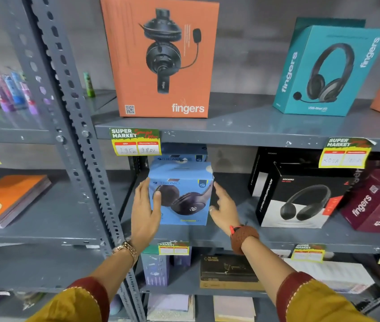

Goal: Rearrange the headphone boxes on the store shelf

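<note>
A blue box [180, 194] is held upright between both hands at the front of the middle shelf [207, 235]. The left hand [146, 210] is pressed flat against its left side, thumb laid over the front face. The right hand [223, 206] is spread open at its right edge, fingers touching the side. A second blue box [182, 154] is seen just behind it. A black box [300, 201] is set well apart to the right.
</note>
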### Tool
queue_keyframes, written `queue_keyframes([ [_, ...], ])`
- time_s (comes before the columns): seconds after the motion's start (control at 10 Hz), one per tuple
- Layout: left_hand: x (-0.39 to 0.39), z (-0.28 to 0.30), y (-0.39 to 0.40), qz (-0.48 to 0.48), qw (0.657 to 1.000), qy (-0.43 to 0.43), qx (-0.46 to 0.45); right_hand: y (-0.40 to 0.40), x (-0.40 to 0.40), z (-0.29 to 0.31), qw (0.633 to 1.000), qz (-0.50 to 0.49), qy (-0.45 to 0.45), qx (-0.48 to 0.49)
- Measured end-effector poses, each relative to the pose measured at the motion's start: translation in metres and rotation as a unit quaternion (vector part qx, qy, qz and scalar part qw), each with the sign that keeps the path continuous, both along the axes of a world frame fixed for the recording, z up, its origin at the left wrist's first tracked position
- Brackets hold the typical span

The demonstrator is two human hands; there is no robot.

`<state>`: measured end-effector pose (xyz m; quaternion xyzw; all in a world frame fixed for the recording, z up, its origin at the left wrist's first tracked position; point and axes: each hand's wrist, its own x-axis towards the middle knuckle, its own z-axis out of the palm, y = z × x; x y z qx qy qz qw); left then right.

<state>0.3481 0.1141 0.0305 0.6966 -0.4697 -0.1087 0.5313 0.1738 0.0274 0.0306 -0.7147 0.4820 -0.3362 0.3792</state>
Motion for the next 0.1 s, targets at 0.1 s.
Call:
queue_keyframes([
  [0.1, -0.0011, 0.0458, 0.0045, 0.003, 0.952, -0.229, -0.205, 0.0172, -0.017, 0.0466, 0.959, -0.038, -0.094, -0.266],
])
